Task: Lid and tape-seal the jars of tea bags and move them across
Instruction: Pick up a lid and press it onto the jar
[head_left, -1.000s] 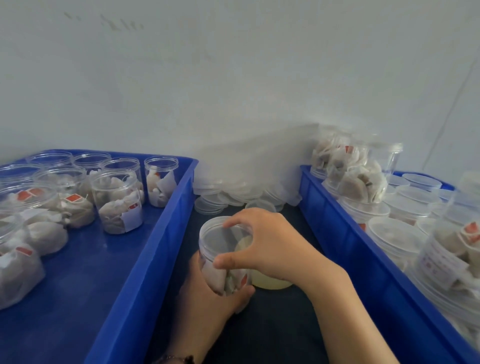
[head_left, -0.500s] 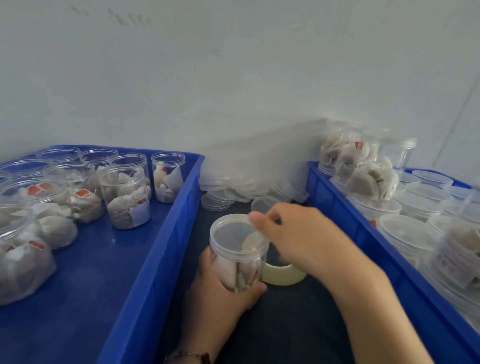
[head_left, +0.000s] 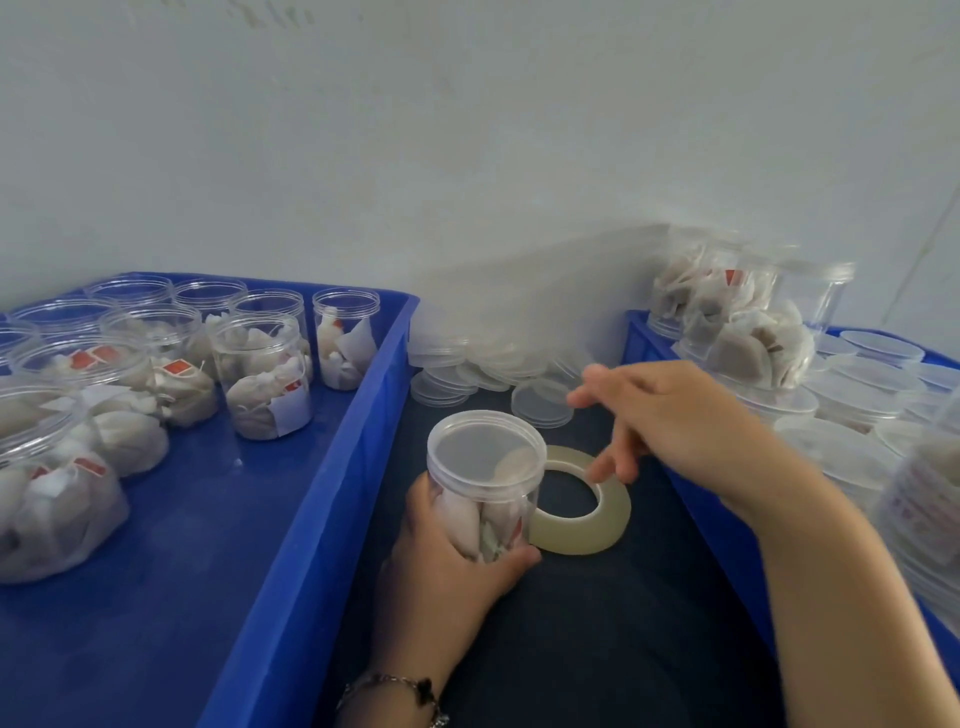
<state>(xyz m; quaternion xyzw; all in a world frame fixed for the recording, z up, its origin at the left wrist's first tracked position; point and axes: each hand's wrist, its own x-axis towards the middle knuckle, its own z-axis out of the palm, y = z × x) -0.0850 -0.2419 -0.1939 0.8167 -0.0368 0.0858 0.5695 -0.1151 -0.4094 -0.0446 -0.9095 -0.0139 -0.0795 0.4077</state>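
Bracelet (head_left: 400, 688) at the wrist, and just above it the left hand (head_left: 441, 561) is wrapped round the lower half of a clear jar of tea bags (head_left: 485, 486), fingers curled on the near side, thumb on the right. The jar stands upright on the dark worktop (head_left: 597, 649) with its lid (head_left: 485, 449) already seated, so this grip looks like a steadying hold for the sealing step. Touching the jar's right side, a roll of clear tape (head_left: 587, 512) lies flat. The right hand (head_left: 670, 415) hovers just above and beyond that roll, fingers spread and slack, gripping nothing, though motion blur hides the fingertips. My read: lid on, tape next, and the roll sits exactly where that free hand can drop onto it.

Left of the holding hand, a blue tray (head_left: 332, 519) carries the open jars (head_left: 270, 374) awaiting lids. Right of the free hand, a second blue tray (head_left: 691, 509) holds finished lidded jars (head_left: 831, 400), some stacked. That is presumably where this one goes. Beyond both hands, loose spare lids (head_left: 467, 374) are heaped within reach, against a plain pale wall (head_left: 467, 130) with faint marks near its top.
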